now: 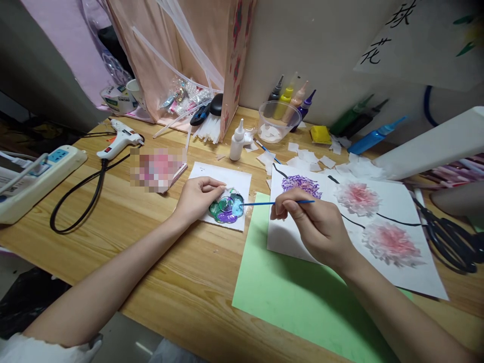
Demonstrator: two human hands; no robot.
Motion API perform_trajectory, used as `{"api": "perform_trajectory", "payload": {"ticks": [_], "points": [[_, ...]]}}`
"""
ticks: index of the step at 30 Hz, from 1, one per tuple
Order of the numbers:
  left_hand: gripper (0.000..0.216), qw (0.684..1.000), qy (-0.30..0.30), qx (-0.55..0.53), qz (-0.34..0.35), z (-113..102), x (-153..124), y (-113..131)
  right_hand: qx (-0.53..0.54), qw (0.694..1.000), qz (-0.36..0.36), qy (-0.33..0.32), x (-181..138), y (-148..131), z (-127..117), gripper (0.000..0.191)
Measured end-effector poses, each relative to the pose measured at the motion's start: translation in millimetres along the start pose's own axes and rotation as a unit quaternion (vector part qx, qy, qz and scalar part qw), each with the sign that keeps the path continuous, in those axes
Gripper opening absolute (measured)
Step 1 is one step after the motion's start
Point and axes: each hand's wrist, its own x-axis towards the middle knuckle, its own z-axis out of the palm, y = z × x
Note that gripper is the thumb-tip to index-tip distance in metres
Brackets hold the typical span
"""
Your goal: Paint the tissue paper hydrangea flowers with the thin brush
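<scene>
A thin blue paintbrush (260, 203) is pinched in my right hand (315, 222). Its tip touches the light blue paint in a small flower-shaped paint palette (227, 206), which also holds green and purple paint. My left hand (200, 196) grips the palette's upper left rim between thumb and fingers. Under the palette lies a white paper square (240, 181). Below my right hand is a white sheet (401, 275) with black lines, a purple ruffled flower (302, 185) partly covered by the hand, and two pink-and-white paper flowers (357, 198) at the right.
Green paper (272, 292) lies under the white sheet. Behind stand a white bottle (237, 142), a clear tub (278, 121) and several paint bottles (283, 103). Paper scraps (302, 160) are scattered about. Black scissors (449, 242) lie right; a glue gun (120, 138) and power strip (45, 176) lie left.
</scene>
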Motion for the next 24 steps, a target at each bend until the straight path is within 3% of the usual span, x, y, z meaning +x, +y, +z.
{"api": "perform_trajectory", "payload": {"ticks": [24], "points": [[0.029,1.0,0.003,-0.002,0.002,0.9,-0.1,2.2,-0.042,0.996,-0.067,-0.03,1.8,-3.5,-3.3,0.024]]}}
